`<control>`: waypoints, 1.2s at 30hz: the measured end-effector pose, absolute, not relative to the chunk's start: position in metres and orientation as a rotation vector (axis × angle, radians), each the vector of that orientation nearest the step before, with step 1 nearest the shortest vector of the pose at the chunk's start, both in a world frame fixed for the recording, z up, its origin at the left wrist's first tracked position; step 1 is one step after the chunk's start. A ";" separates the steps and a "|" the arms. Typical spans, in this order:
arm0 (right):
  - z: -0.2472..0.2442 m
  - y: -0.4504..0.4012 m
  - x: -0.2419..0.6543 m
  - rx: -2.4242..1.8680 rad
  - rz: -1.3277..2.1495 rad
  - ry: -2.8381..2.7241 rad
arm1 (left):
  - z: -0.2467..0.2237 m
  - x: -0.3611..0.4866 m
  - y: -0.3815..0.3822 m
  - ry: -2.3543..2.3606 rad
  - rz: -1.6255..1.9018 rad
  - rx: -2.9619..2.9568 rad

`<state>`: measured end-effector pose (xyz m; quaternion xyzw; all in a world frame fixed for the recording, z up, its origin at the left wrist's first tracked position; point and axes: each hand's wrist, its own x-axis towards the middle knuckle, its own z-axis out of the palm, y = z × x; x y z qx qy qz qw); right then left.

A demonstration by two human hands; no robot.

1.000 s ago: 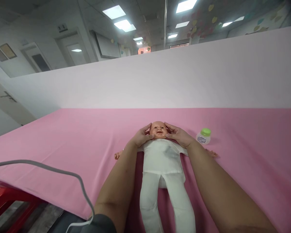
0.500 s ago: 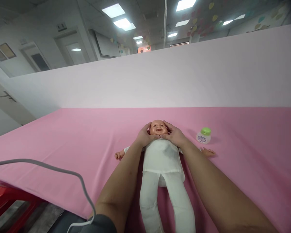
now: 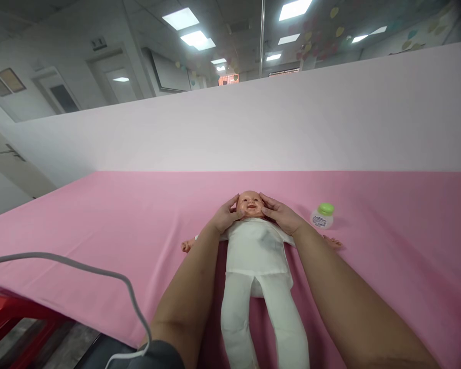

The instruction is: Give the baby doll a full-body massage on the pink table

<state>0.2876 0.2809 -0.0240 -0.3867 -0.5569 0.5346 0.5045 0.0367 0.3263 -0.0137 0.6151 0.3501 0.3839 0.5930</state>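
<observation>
A baby doll (image 3: 258, 248) with a white cloth body lies on its back, its legs toward me and its arms spread out. My left hand (image 3: 227, 214) cups one side of the doll's head, thumb along the cheek and jaw. On the other side, my right hand (image 3: 282, 212) rests against the head with its thumb at the cheek. Both hands hold the head between them, with fingertips near the temples. My forearms partly cover the doll's arms.
Right of the doll, a small clear bottle (image 3: 321, 219) with a green cap stands on the pink cloth (image 3: 138, 215). A grey cable (image 3: 80, 264) curves across the lower left, above a red stool (image 3: 7, 320). Behind the table rises a white wall (image 3: 253, 128) with glass above.
Both thumbs have moved apart, from below the doll's chin out to its cheeks. My right hand has shifted slightly right. The doll and the bottle stay in place.
</observation>
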 end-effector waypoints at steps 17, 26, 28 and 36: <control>-0.037 0.292 0.272 -1.087 1.023 -1.347 | -0.018 0.050 0.327 1.043 0.924 1.651; -0.024 0.283 0.281 -0.990 1.182 -1.319 | -0.015 0.042 0.327 0.852 0.904 1.419; -0.021 0.281 0.280 -0.935 1.232 -1.284 | -0.015 0.039 0.327 0.786 0.893 1.332; -0.025 0.286 0.278 -1.010 1.113 -1.307 | -0.024 0.040 0.335 0.785 0.903 1.425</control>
